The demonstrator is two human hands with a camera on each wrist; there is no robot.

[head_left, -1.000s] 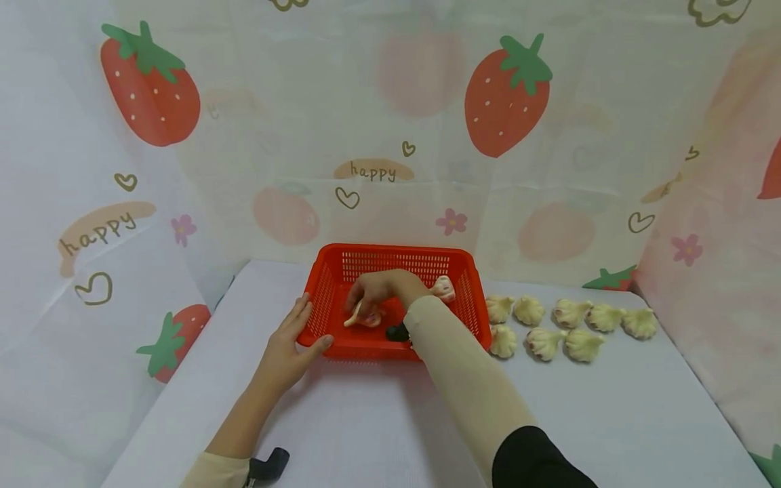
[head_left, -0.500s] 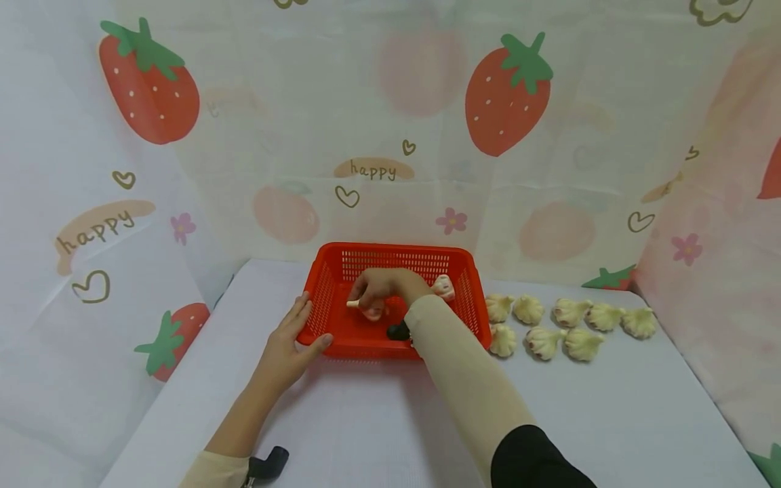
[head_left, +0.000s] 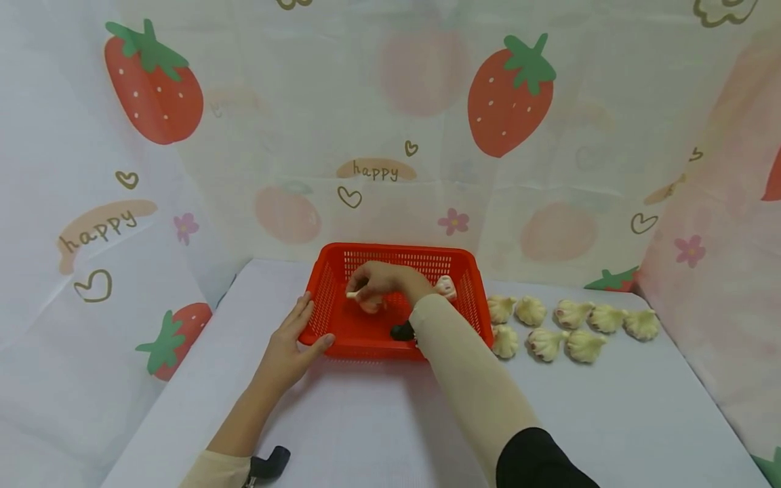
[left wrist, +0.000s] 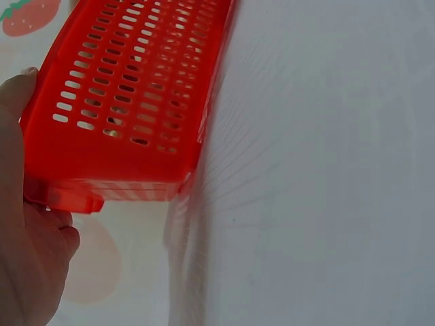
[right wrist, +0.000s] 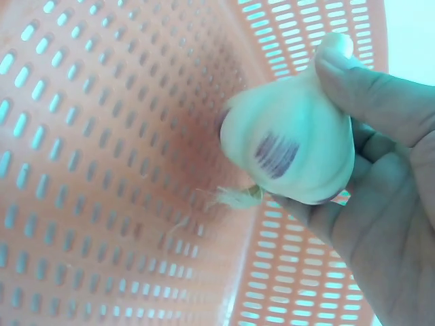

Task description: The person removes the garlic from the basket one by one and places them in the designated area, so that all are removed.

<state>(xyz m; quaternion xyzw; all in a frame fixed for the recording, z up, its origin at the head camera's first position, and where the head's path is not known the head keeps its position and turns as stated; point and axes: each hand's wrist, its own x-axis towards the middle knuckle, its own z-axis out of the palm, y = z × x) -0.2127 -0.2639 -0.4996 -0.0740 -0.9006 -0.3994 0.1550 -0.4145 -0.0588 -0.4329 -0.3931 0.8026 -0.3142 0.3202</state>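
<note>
A red plastic basket (head_left: 390, 352) stands on the table, and my left hand (head_left: 287, 352) holds its near left corner. The left thumb lies on the front rim, and the fingers bend at the left side, as the left wrist view shows. Inside the basket my right hand (head_left: 384, 281) pinches a garlic bulb (right wrist: 289, 146) by the stem end, its roots and purple-streaked skin showing in the right wrist view. Another garlic bulb (head_left: 446, 288) lies at the basket's right side, partly behind the right wrist.
Several pale garlic bulbs (head_left: 584, 346) lie in two rough rows on the white table (head_left: 616, 413), right of the basket. Behind it hangs a strawberry-print cloth (head_left: 378, 224). A black wrist device (head_left: 268, 464) is worn on the left forearm.
My right hand has lifted slightly within the basket, raising and turning the garlic bulb it holds. My left hand stays at the same corner.
</note>
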